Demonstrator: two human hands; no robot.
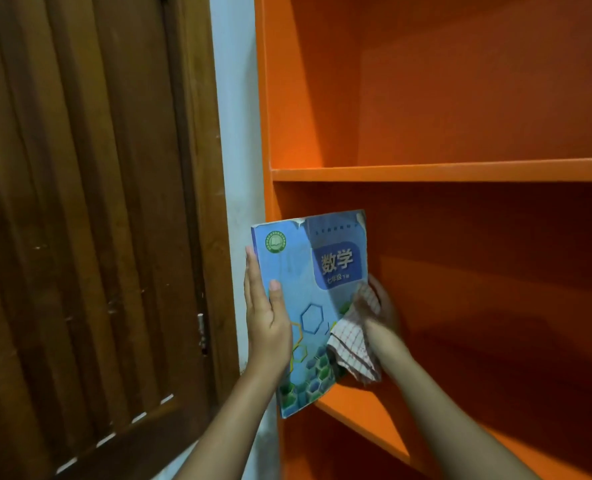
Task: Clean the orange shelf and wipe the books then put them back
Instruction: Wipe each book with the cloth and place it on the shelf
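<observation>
**At the shelf (443, 170) front: book up, cloth on its right edge**

In front of the middle compartment, left end, you hold the book (308, 299) nearly upright, top tipped a little left, cover facing you. Blue cover, hexagon pattern low down, green round badge top left, big yellow characters on a darker panel at right. Top edge of the cover looks worn.

Your left hand (265, 317) grips the spine side: fingers (253, 275) run straight up along the spine, thumb flat on the cover, book pinched between them.

Your right hand (382, 306) sits at the book's right edge, its fingers curled round a bunched red-and-white checked cloth (353, 341). The cloth touches the cover's lower right and hangs down below the hand. Whether this hand also grips the book you cannot tell; the cloth hides it.

The book's bottom corner overlaps the lower board's front edge; contact unclear. The compartments in view hold nothing else.

Left of the shelf: a strip of pale wall (233, 98), then a dark wooden door (79, 202).
</observation>
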